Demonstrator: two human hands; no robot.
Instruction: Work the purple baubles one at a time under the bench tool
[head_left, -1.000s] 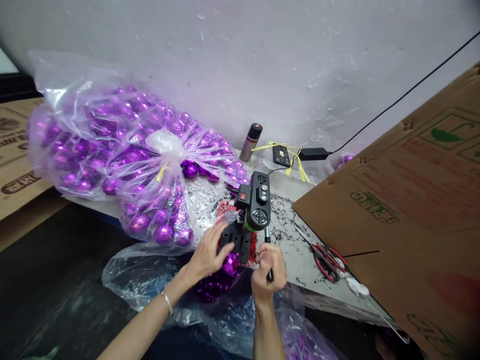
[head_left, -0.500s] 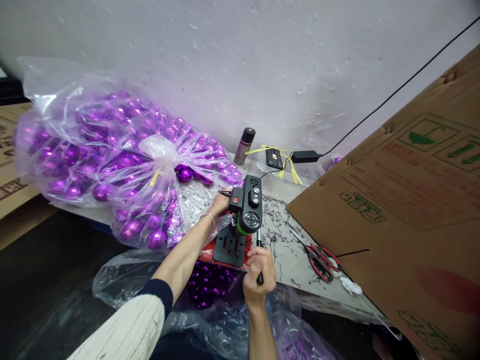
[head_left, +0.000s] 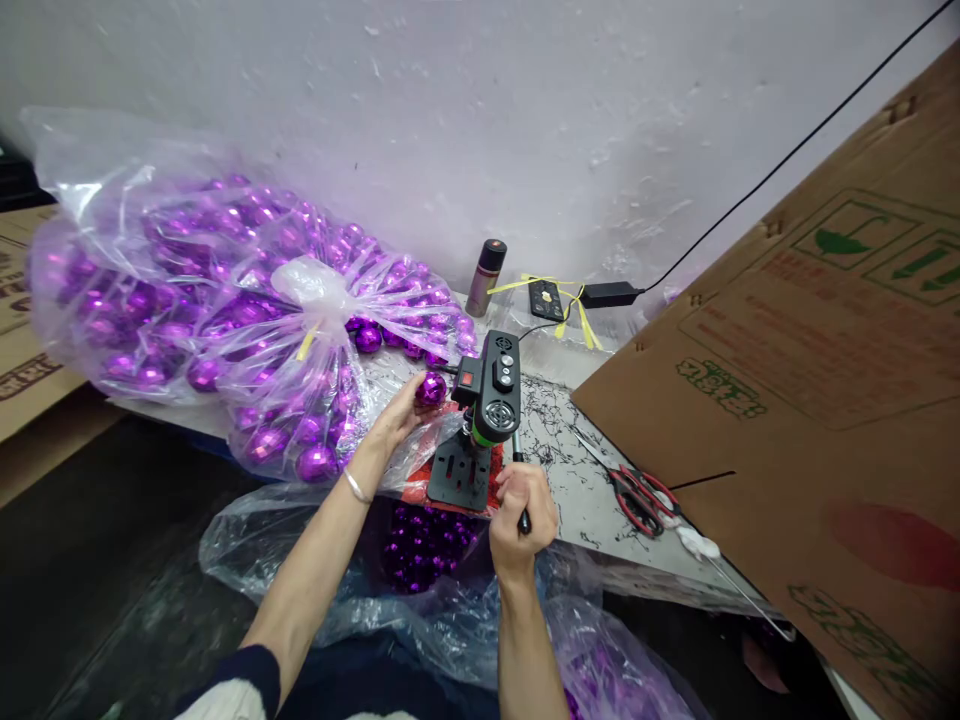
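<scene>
Between the fingers of my left hand [head_left: 401,411] is a shiny purple ball [head_left: 431,389], just left of a black bench machine [head_left: 498,385]. The machine has a red switch, a green ring and a slotted black base plate [head_left: 459,476]. My right hand [head_left: 525,510] is wrapped round the black-gripped lever [head_left: 523,521] on the machine's right side. Many purple balls fill a large clear plastic bag [head_left: 315,290] at the left. Below the table edge, more purple balls [head_left: 427,545] lie in an open plastic bag.
Red-handled scissors [head_left: 637,498] lie on the table [head_left: 600,510], right of the machine, among black scraps. A large cardboard box [head_left: 810,400] stands at the right. Behind the machine are a spray can [head_left: 486,278], a power adapter [head_left: 609,294] and yellow ties [head_left: 588,328].
My left hand has drawn back left from behind the machine, and a purple ball now shows in its fingers. My right hand still grips the lever. The view has shifted slightly.
</scene>
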